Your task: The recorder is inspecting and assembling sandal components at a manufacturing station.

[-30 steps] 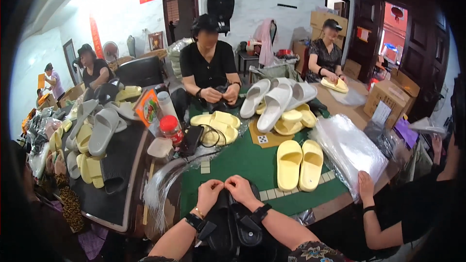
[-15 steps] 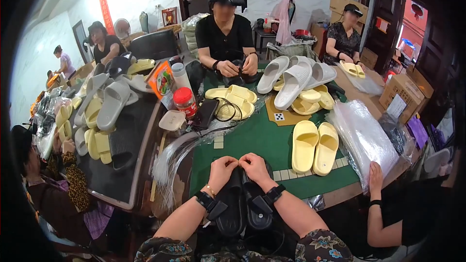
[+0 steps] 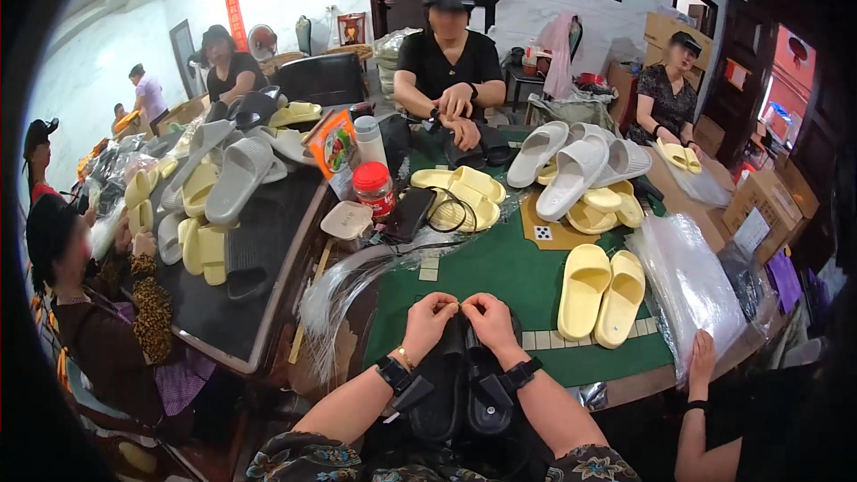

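Observation:
My left hand [image 3: 428,323] and my right hand [image 3: 491,330] meet fingertip to fingertip at the table's near edge. Both are closed in a pinch; whatever lies between the fingers is too small to make out. Just beneath them, a pair of black slippers [image 3: 438,397] rests side by side, toes toward the table, partly covered by my hands and wrists. To the right of my hands, two pale yellow slippers [image 3: 586,293] lie on the green table cover [image 3: 482,272]. A bundle of thin clear strands [image 3: 332,308] spreads out to the left.
Grey slippers [image 3: 571,180] and yellow ones are heaped at the table's far right. A red-lidded jar [image 3: 373,189] stands at left, near a dark side table [image 3: 277,281] piled with slippers. A co-worker's hand [image 3: 703,359] rests by clear plastic bags [image 3: 687,277]. Other people sit around.
The whole view has shifted, so the scene sits farther right and lower. My hands keep their pinch over the black slippers. The person opposite has brought one hand across to the other wrist.

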`<act>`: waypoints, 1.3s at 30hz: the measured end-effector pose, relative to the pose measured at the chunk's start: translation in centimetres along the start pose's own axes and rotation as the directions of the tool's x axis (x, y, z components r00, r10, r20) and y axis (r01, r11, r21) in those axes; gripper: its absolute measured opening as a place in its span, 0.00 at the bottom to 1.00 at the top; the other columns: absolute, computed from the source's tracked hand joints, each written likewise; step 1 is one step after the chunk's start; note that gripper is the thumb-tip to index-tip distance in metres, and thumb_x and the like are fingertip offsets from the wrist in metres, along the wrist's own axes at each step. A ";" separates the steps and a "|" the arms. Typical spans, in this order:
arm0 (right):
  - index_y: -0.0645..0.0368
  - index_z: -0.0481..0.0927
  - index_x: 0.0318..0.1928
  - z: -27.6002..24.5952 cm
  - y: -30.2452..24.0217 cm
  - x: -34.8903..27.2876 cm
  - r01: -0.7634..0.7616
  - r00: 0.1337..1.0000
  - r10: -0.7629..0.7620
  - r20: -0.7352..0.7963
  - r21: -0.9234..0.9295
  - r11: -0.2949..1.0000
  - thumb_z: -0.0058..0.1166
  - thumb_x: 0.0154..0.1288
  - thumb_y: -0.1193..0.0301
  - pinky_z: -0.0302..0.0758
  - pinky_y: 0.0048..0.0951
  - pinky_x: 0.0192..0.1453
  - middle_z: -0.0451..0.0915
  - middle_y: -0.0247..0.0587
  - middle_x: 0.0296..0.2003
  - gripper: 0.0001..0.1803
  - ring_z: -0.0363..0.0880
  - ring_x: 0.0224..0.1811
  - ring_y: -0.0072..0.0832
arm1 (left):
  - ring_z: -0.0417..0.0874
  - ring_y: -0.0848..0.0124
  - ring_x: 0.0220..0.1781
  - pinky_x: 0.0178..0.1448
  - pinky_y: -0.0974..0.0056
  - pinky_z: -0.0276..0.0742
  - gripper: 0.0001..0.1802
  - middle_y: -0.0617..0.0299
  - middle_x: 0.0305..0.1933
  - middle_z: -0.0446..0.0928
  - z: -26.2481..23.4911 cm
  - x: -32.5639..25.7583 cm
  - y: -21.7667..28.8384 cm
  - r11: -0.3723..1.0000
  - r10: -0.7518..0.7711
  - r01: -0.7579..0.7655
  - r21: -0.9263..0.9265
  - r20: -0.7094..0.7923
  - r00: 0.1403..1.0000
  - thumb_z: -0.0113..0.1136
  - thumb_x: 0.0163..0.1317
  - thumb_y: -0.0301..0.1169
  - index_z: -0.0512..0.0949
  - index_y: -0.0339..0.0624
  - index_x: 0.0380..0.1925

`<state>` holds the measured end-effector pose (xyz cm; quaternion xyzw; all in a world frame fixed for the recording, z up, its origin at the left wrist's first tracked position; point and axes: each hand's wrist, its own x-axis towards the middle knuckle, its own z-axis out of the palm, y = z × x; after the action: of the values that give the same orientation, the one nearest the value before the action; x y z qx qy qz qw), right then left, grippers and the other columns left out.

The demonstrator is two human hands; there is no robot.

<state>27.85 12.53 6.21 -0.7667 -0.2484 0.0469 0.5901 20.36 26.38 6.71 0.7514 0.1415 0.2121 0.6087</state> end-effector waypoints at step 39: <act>0.63 0.82 0.38 -0.6 -2.0 -0.1 0.159 0.977 -0.179 -0.113 -0.162 0.974 0.59 0.62 0.73 0.76 0.33 0.42 0.81 0.45 0.34 0.06 0.81 0.35 0.35 | 0.86 0.70 0.36 0.44 0.65 0.81 0.11 0.56 0.36 0.86 0.9 0.0 0.2 0.988 0.103 -0.103 0.117 0.002 0.995 0.65 0.63 0.28 0.83 0.33 0.42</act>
<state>27.33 12.34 8.17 -0.7868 -0.2776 -0.0713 0.5466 20.79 25.54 6.76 0.7917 0.1159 0.2360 0.5514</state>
